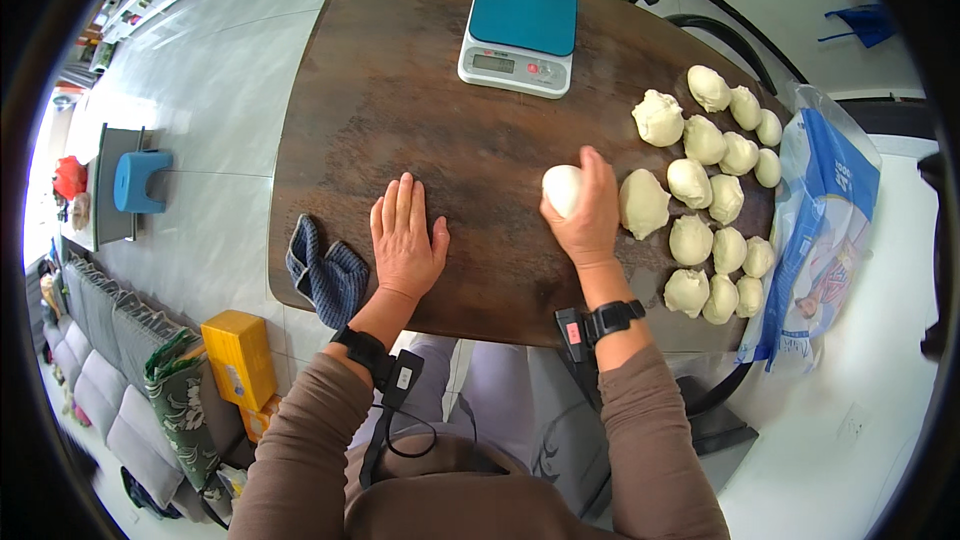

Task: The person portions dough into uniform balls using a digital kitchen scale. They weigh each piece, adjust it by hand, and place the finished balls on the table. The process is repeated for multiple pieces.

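My right hand (589,214) is curled around a smooth ball of dough (562,190) on the dark wooden table (480,135). Flat on the tabletop, palm down with its fingers extended, lies my left hand (407,240); nothing is seen in it. A larger, oblong dough piece (644,204) rests just right of my right hand. Beyond it, several pale dough pieces (690,240) stand in uneven rows near the table's right edge. Farther back sits a white kitchen scale with a teal top (523,13), with no dough on it.
A crumpled blue-grey cloth (326,270) hangs partly over the table's near left edge. A blue and clear plastic bag (817,240) lies along the right edge. Black chair frames (720,34) stand behind the table. A blue stool (141,181) and yellow box (238,360) are at left.
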A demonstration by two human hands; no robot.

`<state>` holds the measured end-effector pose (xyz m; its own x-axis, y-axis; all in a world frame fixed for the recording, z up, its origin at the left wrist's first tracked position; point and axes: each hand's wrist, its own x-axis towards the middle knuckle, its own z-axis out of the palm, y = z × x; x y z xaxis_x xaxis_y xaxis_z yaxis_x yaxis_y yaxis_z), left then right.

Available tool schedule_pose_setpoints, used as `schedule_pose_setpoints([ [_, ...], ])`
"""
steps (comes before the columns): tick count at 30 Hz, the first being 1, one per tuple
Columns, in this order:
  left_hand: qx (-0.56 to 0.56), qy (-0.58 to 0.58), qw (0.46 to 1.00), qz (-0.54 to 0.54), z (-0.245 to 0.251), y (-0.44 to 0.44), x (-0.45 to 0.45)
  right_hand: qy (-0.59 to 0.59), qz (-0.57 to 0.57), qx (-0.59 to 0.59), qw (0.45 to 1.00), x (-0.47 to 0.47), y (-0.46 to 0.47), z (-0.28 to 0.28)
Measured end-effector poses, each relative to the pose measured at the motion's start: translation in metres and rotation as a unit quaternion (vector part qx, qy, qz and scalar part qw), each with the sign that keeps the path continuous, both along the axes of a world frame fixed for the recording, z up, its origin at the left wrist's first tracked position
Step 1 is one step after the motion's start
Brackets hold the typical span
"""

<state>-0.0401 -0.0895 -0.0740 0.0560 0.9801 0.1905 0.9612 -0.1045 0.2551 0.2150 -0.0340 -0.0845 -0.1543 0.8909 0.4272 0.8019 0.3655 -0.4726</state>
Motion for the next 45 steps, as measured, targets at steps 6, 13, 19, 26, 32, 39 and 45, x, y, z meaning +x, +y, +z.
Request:
schedule_pose_setpoints([
  [6, -0.017, -0.017, 1.000, 0.001, 0.002, -0.001, -0.001, 0.025, 0.016, -0.096, 0.995, -0.009, -0.093, 0.040],
  [13, -0.020, -0.010, 1.000, -0.003, 0.000, -0.001, -0.001, -0.059, 0.058, 0.034, 0.996, -0.030, -0.006, -0.002],
  [19, -0.004, -0.023, 1.000, -0.006, 0.001, 0.000, -0.002, 0.006, -0.014, -0.074, 0.997, 0.007, -0.062, 0.038],
  [26, -0.012, -0.007, 1.000, 0.001, 0.000, 0.001, -0.001, -0.076, 0.062, 0.045, 0.994, -0.040, -0.021, 0.010],
  [32, -0.014, -0.017, 1.000, -0.006, 0.001, 0.000, -0.002, -0.002, -0.033, -0.056, 0.998, 0.006, -0.035, 0.026],
  [39, -0.027, 0.005, 1.000, 0.003, 0.002, 0.001, 0.000, -0.068, 0.038, 0.025, 0.997, -0.044, -0.035, 0.018],
  [45, -0.019, -0.007, 1.000, -0.004, 0.002, 0.001, -0.001, -0.040, -0.072, -0.015, 0.996, -0.001, -0.011, 0.017],
])
